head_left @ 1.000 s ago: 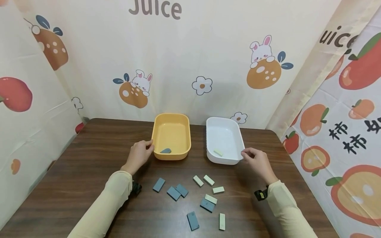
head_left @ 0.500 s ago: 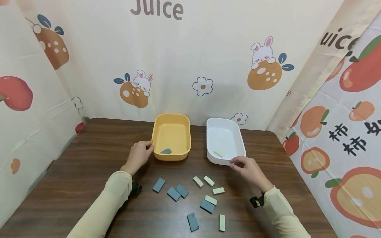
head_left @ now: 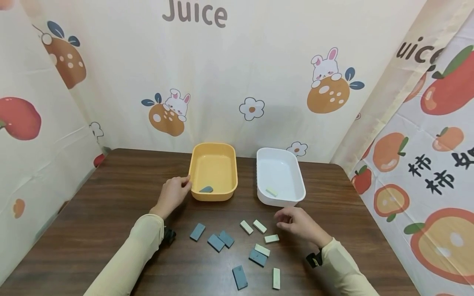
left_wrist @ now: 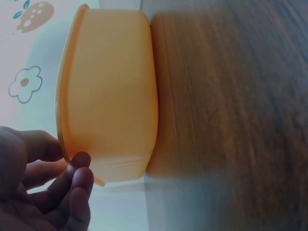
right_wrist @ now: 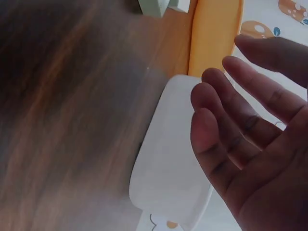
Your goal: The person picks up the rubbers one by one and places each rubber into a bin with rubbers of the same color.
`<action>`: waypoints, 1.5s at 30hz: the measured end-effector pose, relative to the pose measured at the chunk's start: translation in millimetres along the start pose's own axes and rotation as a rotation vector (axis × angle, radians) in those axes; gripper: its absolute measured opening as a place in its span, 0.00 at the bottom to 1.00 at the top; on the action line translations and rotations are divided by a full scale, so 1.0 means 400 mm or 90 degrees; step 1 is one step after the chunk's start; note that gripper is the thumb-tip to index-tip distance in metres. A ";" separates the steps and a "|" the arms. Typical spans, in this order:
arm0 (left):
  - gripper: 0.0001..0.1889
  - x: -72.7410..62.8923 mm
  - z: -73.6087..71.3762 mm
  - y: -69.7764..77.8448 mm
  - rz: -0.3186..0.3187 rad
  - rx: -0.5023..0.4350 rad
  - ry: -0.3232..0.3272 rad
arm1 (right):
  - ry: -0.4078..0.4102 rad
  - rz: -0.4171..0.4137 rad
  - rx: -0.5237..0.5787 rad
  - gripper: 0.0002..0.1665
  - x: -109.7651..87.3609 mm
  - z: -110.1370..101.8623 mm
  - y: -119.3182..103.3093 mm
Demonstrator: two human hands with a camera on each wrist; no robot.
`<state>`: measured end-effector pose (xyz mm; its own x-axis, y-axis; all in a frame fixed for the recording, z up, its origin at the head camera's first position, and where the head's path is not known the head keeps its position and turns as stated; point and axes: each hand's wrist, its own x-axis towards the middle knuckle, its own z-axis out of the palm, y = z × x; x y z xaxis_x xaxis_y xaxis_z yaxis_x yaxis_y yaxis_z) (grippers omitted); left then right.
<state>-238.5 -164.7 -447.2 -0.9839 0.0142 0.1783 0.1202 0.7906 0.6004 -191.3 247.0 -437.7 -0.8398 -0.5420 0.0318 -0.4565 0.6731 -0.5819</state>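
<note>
My left hand (head_left: 173, 194) pinches the near left rim of the yellow tray (head_left: 213, 196); the left wrist view shows thumb and fingers at that rim. A blue-grey block (head_left: 206, 189) lies inside. To the right, the white tray (head_left: 281, 200) holds one pale green block (head_left: 272, 192). My right hand (head_left: 298, 224) is in front of the white tray with nothing in it, its fingers loosely bent in the right wrist view. Closest to its fingertips are a pale green block (head_left: 271, 239) and another pale green block (head_left: 260, 226).
More blocks are scattered over the dark wooden table (head_left: 122, 197). Two blue-grey blocks (head_left: 216, 242) overlap, and a pale green block (head_left: 262, 250) rests on a blue-grey one (head_left: 257, 258). A printed curtain (head_left: 222, 74) stands behind the trays.
My right hand has let go of the white tray's right rim and moved left and toward me, nearer the loose blocks. My left hand has stayed on the yellow tray.
</note>
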 end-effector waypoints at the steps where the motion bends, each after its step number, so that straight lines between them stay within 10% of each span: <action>1: 0.20 -0.001 0.000 0.000 0.000 -0.002 -0.002 | -0.009 -0.003 0.003 0.11 0.001 0.003 0.000; 45: 0.20 0.001 -0.004 -0.003 -0.011 -0.013 -0.011 | -0.061 -0.052 -0.040 0.10 -0.011 0.092 -0.016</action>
<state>-239.0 -166.4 -446.6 -0.9880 0.0120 0.1541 0.1060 0.7786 0.6185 -173.9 226.3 -464.1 -0.7685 -0.6398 -0.0026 -0.5421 0.6532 -0.5286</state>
